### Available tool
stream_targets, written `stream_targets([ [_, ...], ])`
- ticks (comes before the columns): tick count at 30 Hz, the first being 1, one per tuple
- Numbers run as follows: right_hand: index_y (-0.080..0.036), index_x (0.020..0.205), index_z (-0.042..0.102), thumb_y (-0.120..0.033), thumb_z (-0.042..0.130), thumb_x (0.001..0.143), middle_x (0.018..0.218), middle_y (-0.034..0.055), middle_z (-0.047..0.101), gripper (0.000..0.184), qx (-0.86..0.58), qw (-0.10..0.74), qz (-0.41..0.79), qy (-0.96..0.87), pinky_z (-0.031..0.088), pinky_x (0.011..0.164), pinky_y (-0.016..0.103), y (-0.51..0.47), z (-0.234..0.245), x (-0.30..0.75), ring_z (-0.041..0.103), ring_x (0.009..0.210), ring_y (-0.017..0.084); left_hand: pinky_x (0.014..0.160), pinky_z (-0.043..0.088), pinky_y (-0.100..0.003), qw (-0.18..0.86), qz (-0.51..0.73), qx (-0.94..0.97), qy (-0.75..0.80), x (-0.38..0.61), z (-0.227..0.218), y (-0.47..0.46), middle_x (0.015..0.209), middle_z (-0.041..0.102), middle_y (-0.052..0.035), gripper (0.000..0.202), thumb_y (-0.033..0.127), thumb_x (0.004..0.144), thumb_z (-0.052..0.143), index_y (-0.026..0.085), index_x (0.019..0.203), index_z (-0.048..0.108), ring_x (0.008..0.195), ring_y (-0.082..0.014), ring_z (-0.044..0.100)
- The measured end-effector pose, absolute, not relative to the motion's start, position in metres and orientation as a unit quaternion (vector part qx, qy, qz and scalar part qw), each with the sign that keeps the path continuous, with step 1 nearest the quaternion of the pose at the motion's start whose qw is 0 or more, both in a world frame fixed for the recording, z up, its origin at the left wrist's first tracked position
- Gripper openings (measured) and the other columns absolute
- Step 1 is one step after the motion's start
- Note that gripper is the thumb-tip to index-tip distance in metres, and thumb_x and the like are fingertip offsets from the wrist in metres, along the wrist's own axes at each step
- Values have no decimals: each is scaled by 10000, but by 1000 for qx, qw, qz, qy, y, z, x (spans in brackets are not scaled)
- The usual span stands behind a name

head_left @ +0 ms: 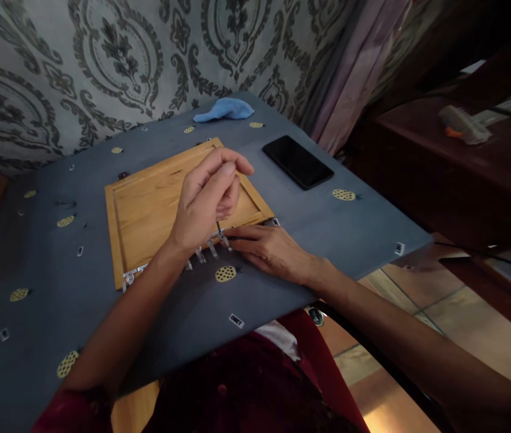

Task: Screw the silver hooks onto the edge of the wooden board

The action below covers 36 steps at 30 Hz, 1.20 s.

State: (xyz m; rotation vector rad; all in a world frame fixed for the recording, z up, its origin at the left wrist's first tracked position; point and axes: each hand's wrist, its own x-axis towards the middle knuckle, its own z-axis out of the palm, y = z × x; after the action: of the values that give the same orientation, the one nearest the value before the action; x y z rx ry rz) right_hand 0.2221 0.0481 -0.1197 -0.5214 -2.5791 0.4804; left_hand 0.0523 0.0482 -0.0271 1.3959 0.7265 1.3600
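Note:
My left hand (212, 192) is closed above the lower edge of a framed wooden board (156, 207). A thin, dark screwdriver shaft (219, 227) points down from this fist to a metal hook rail; its handle is hidden by the fingers. My right hand (273, 249) lies low at the board's near right corner, fingers stretched out, with the tips against the last metal hook (226, 240). Several silver hooks (200, 255) stick out along the near edge toward me. Another metal fitting (129, 278) sits at the near left corner; my left forearm covers part of the rail.
A blue-grey tablecloth (363, 231) with pineapple prints covers the table. Right of the board lies a black phone (298, 161); a blue cloth (224, 110) is at the back. A patterned curtain (115, 66) hangs behind. A brush (463, 125) rests on dark furniture at right.

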Motion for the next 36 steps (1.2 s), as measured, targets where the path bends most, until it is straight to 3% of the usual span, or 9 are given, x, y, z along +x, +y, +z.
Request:
stream_targets([
  [5, -189, 1181, 733, -127, 471, 992, 1332, 98, 700, 329, -187, 241, 176, -936, 582, 860, 341, 47, -118, 221, 709, 1118, 223, 378, 142, -205, 539, 543, 580, 280, 50, -25, 50, 471, 252, 109, 203, 370, 953, 594, 188, 864, 597, 383, -50, 158],
  [10, -175, 1176, 731, -127, 464, 993, 1332, 102, 701, 327, -187, 236, 168, -939, 581, 837, 332, 48, -118, 222, 716, 1102, 223, 381, 181, -215, 504, 567, 578, 302, 50, -26, 45, 485, 266, 100, 231, 424, 926, 636, 205, 858, 605, 386, -59, 193],
  [16, -192, 1211, 721, -115, 470, 991, 1363, 88, 684, 343, -194, 231, 169, -938, 575, 853, 324, 48, -121, 222, 703, 1133, 215, 388, 164, -252, 437, 652, 547, 292, 49, -12, 33, 471, 269, 77, 184, 280, 966, 564, 206, 811, 633, 395, -85, 186],
  [29, -208, 1217, 721, -122, 483, 986, 1348, 80, 691, 342, -191, 231, 169, -939, 580, 844, 335, 48, -120, 221, 703, 1124, 221, 376, 199, -222, 459, 634, 549, 292, 53, -27, 38, 479, 300, 92, 196, 376, 929, 652, 200, 847, 623, 391, -72, 227],
  [36, -191, 1172, 724, -133, 456, 997, 1349, 76, 693, 325, -190, 231, 165, -940, 575, 819, 321, 48, -120, 221, 714, 1106, 216, 393, 239, -198, 476, 623, 545, 298, 54, -29, 37, 493, 328, 93, 151, 298, 965, 578, 191, 862, 609, 404, -66, 248],
])
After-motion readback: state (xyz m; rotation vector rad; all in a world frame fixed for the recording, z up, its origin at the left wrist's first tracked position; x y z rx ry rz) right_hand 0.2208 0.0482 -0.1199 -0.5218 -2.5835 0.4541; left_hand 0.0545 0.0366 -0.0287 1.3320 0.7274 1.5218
